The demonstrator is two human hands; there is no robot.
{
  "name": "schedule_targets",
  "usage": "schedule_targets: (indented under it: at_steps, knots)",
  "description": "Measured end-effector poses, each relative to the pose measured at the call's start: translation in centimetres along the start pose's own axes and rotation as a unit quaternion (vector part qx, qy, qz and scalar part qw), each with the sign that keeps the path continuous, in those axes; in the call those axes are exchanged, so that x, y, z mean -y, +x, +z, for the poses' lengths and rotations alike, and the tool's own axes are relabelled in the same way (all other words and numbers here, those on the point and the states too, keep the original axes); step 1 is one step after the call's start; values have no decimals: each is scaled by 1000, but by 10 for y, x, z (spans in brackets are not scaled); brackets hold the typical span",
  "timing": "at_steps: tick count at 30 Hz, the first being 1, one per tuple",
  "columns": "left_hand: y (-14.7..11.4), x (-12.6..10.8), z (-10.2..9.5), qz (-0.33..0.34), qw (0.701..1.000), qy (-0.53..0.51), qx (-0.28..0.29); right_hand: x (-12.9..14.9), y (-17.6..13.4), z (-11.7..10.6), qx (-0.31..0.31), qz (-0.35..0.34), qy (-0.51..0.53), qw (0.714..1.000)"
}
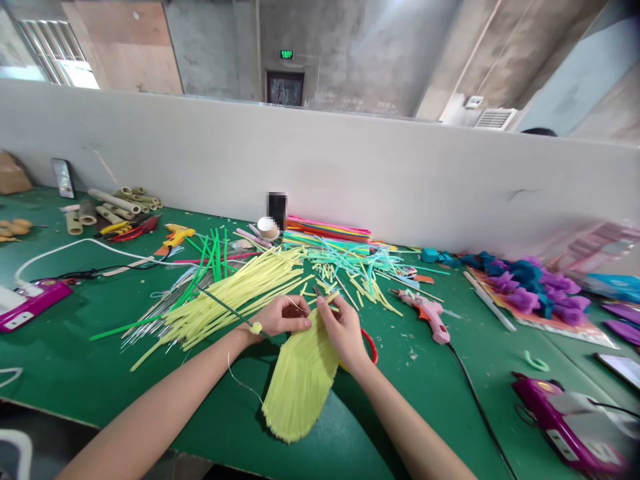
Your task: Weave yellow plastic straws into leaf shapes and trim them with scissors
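Observation:
A flat, leaf-shaped piece of pale yellow pipe cleaners hangs between my hands above the green table. My left hand has its thumb and fingers closed on the piece's upper left edge. On the upper right, my right hand pinches the same piece near its top, where a short yellow strand sticks out. A dark green stem with a small yellow knot runs across by my left wrist. Thin wire loops below that wrist. Partly hidden behind my right hand is a red and yellow curved handle.
Yellow pipe cleaners lie beyond my left hand, with green ones behind. A pink glue gun rests to the right, its cord trailing forward. Purple power strips flank the table, and a white partition closes the back.

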State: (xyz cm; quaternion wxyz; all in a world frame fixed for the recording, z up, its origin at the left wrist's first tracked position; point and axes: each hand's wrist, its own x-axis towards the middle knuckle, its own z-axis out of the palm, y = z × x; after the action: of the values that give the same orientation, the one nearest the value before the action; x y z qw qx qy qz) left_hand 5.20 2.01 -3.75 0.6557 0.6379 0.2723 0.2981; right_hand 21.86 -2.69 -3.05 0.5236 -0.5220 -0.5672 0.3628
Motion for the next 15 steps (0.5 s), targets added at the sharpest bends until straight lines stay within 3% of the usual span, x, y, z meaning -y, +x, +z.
schedule_targets:
  at_steps: [8,15]
  knots:
    - [1,3,0,23,1000,18,0,0,-4,1,-26,-50,-33,998]
    - [0,-2,-1,31,999,40,16,-1,-3,1,-19,-30,-27,999]
